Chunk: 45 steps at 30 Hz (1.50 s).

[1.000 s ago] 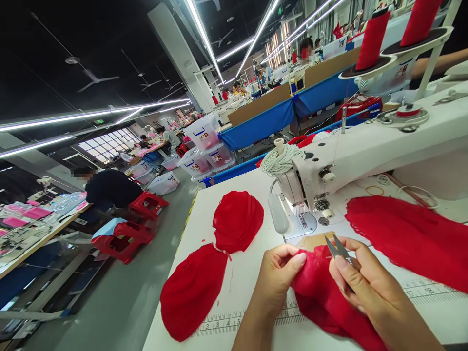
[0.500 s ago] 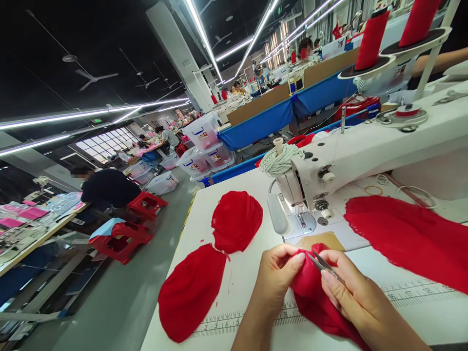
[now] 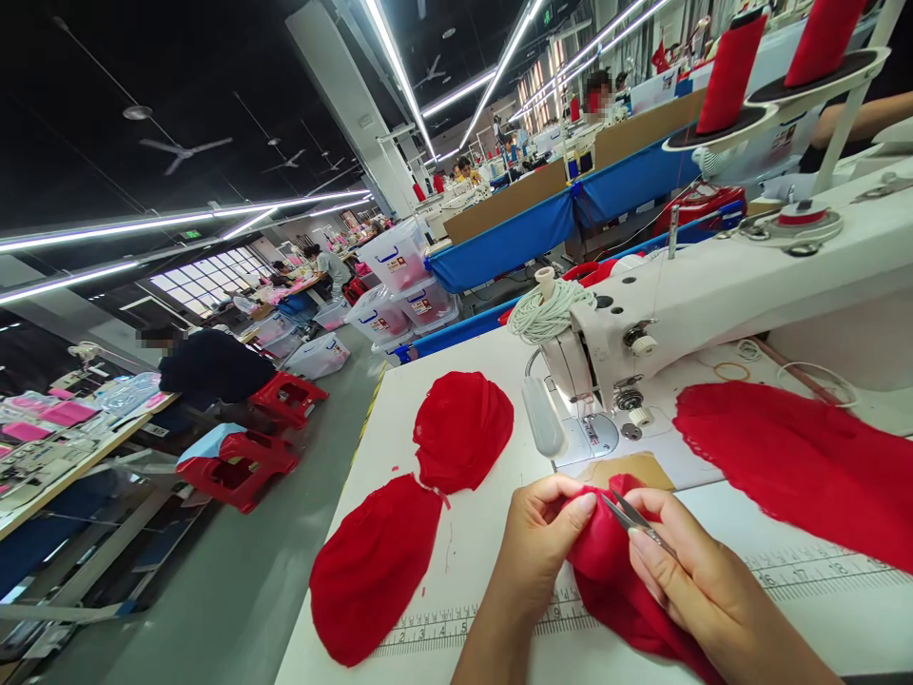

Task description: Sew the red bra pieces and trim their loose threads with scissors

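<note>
My left hand [image 3: 540, 533] pinches the upper edge of a red fabric piece [image 3: 606, 590] between thumb and fingers. In my right hand [image 3: 677, 561] is a small pair of metal thread snips [image 3: 637, 521], its blades apart and their tips against the cloth beside my left thumb. The rest of the red piece hangs down below both hands onto the white table. Behind the hands stands a white sewing machine [image 3: 628, 342], its needle area uncovered. Two more red fabric pieces [image 3: 463, 428] lie to the left, joined by a narrow strip. My right fingers partly hide the snips' handles.
Another red fabric piece [image 3: 791, 457] lies on the right. A ruler strip [image 3: 463, 623] runs along the white tabletop [image 3: 371, 428]. Red thread cones [image 3: 731, 76] stand above the machine. Beyond are plastic bins [image 3: 392, 257], red stools [image 3: 239, 466] and a seated person [image 3: 214, 366].
Almost nothing differs. Both hands, the snips and the red fabric keep their places, while the whole view has shifted very slightly.
</note>
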Available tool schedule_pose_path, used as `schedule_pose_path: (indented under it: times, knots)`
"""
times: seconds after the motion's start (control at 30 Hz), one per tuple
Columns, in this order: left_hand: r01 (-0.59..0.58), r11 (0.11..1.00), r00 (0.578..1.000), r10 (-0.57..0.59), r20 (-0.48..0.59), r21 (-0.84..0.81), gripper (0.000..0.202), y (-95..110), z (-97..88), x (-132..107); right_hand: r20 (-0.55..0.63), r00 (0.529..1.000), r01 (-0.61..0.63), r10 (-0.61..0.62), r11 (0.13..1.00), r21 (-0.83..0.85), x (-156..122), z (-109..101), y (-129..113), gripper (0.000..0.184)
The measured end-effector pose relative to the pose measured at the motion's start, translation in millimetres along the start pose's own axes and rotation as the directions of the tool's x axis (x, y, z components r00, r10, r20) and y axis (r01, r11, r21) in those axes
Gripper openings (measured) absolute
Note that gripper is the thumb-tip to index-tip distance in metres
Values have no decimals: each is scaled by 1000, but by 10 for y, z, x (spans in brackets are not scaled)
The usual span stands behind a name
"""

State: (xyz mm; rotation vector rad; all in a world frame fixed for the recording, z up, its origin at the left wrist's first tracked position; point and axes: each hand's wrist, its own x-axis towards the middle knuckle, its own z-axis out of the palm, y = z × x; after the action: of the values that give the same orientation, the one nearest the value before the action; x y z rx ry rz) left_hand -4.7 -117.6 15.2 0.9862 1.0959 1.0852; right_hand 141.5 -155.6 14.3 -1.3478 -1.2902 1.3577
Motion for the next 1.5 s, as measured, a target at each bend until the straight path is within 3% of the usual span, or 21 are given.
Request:
schedule_pose_path:
  times: [0.23,0.43,0.53,0.6,0.77,0.83,0.97,1.07,1.17,1.27,1.33,1.4,1.5]
  knots:
    - [7,1000,1000,-7,-1,-10,30,35,17,4,48,998,-45,38,984,172,17,15,61,43]
    - [32,998,999,-32,0,46,38,80,37,-12,137,977,-210,162,835,509,24,39,71,53]
    - [47,995,999,-47,7,86,35,77,36,-18,62,987,-156,151,759,632,72,-71,88,43]
    - [43,994,999,-43,-1,97,32,73,36,-18,-34,994,-55,99,768,638,122,-160,107,39]
    - [-5,992,1000,8,-23,128,20,81,42,-15,-226,974,88,-26,959,268,188,-178,77,37]
    - [-23,988,999,27,-25,153,17,81,39,-11,-226,967,150,-122,982,115,188,-111,52,35]
    - [-64,979,998,66,-4,194,16,66,24,-4,-199,948,247,-248,969,-31,207,-10,76,25]
    - [-94,965,996,89,33,245,15,58,15,-9,-173,892,362,-417,889,-281,247,-11,131,22]
    - [-113,957,993,105,45,267,16,56,17,-21,-127,753,492,-645,682,-541,275,-44,169,18]
    - [-140,952,990,125,73,274,19,59,28,-32,-61,625,517,-778,472,-714,275,-67,210,18]
    - [-169,944,983,142,113,283,20,65,34,-39,-27,600,499,-800,400,-769,266,-71,247,21]
    - [-195,932,977,159,141,306,21,76,36,-46,-28,603,486,-798,394,-780,255,-69,274,19]
    - [-187,924,979,145,146,334,22,89,31,-57,-117,661,487,-741,543,-684,222,-67,240,13]
